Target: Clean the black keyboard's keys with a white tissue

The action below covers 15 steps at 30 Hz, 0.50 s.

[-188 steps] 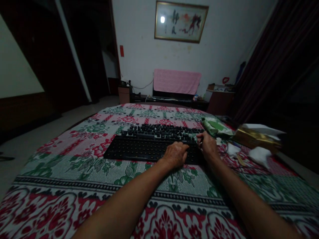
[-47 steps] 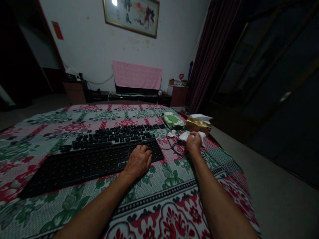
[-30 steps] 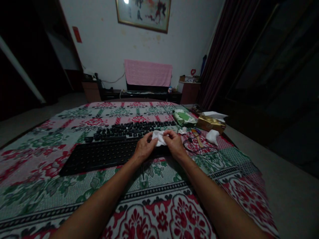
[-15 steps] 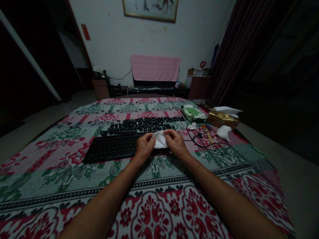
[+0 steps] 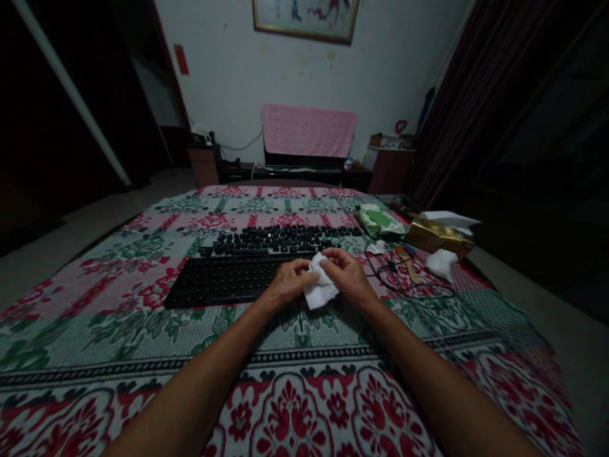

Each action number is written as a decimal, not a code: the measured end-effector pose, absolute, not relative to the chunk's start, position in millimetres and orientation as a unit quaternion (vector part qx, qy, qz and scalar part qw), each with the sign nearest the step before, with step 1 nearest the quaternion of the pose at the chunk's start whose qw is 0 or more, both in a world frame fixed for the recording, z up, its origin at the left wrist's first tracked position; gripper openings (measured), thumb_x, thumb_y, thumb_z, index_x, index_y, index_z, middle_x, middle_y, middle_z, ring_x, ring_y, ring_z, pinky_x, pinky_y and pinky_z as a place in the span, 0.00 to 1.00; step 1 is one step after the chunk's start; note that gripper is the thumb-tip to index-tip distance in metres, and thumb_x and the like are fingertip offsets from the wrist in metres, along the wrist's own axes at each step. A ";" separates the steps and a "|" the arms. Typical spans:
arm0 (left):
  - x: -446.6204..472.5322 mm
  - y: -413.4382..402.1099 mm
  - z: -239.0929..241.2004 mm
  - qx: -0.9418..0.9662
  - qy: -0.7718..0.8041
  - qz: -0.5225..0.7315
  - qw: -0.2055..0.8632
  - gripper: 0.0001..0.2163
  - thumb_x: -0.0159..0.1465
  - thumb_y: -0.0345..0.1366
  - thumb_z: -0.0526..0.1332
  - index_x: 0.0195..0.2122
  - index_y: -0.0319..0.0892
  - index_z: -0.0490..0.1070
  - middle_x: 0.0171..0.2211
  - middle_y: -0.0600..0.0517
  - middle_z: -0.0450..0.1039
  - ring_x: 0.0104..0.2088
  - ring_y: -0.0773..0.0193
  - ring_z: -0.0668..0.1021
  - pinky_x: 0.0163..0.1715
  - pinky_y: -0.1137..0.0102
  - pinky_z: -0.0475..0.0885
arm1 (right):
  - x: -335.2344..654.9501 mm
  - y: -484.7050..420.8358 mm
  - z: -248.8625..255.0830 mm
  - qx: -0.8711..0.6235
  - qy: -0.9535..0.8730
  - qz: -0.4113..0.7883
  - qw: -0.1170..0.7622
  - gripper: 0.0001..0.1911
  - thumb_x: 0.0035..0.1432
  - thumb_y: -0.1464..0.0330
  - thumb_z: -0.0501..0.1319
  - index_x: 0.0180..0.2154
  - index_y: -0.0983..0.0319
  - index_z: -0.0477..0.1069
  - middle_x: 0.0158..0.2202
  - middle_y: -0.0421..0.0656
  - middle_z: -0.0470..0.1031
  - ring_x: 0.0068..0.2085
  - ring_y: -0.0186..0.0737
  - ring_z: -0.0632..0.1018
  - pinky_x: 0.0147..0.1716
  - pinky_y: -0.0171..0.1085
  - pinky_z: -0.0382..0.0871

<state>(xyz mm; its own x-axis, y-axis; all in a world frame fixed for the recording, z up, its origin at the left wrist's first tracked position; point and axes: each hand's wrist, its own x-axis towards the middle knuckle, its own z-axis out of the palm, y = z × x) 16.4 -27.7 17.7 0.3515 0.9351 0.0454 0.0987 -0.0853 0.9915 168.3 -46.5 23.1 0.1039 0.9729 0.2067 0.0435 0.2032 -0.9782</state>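
Note:
A folded white wipe is pinched between my two hands, its lower corner hanging toward me. My left hand grips its left side with thumb and fingers. On the right side, my right hand presses it between thumb and fingertips. Just beyond and left of my hands lies a black keyboard base with its keys off; my hands and the wipe hide its right part. Loose black keycaps are spread in a band behind it.
To the right sit a green-and-white wipes pack, a gold tissue box, a crumpled white tissue, a coiled black cable and a flat yellowish tool. A patterned cloth covers the table.
The wipe has gone from a flat level fold to a bunched, turned shape with a corner pointing down. The whole view has shifted slightly, so things appear further right.

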 end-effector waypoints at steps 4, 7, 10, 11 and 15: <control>17.5 -32.3 24.0 0.582 0.414 0.416 0.563 0.14 0.48 0.44 0.63 0.27 0.37 0.69 0.17 0.57 0.65 0.17 0.73 0.66 0.17 0.76 0.59 | 166.2 -51.5 24.9 -0.493 -0.530 0.429 0.541 0.23 0.46 0.58 0.63 0.45 0.60 0.66 0.32 0.39 0.74 0.27 0.33 0.73 0.23 0.31 0.66; 16.9 -30.2 23.1 0.572 0.432 0.444 0.537 0.13 0.48 0.45 0.62 0.23 0.39 0.66 0.16 0.59 0.62 0.17 0.73 0.64 0.17 0.77 0.58 | 163.0 -54.1 25.3 -0.468 -0.555 0.470 0.502 0.26 0.45 0.61 0.65 0.47 0.60 0.65 0.37 0.41 0.75 0.33 0.37 0.75 0.30 0.34 0.69; 15.3 -24.2 17.8 0.575 0.432 0.474 0.508 0.12 0.48 0.44 0.61 0.22 0.39 0.66 0.18 0.58 0.64 0.19 0.72 0.65 0.19 0.76 0.59 | 160.2 -53.3 21.7 -0.442 -0.571 0.484 0.495 0.25 0.42 0.64 0.67 0.44 0.61 0.66 0.40 0.42 0.75 0.38 0.39 0.76 0.37 0.37 0.70; 14.9 -22.1 15.7 0.578 0.432 0.481 0.498 0.12 0.48 0.43 0.61 0.22 0.38 0.66 0.19 0.57 0.64 0.20 0.72 0.66 0.19 0.76 0.60 | 159.7 -52.6 20.0 -0.444 -0.572 0.483 0.493 0.25 0.42 0.64 0.67 0.44 0.62 0.66 0.40 0.42 0.75 0.39 0.39 0.75 0.39 0.38 0.69; 14.6 -17.2 10.2 0.580 0.425 0.497 0.486 0.10 0.48 0.41 0.62 0.24 0.38 0.68 0.21 0.57 0.66 0.22 0.71 0.67 0.21 0.76 0.61 | 159.3 -51.8 16.5 -0.483 -0.572 0.467 0.470 0.21 0.46 0.62 0.64 0.43 0.63 0.69 0.39 0.44 0.76 0.37 0.40 0.76 0.36 0.38 0.70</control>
<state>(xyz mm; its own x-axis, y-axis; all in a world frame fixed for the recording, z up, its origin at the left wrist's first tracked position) 14.6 -17.2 10.2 0.1444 0.9758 0.1640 0.0100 -0.1672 0.9859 159.3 -51.8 16.5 -0.0911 0.9921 0.0867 0.1131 0.0968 -0.9889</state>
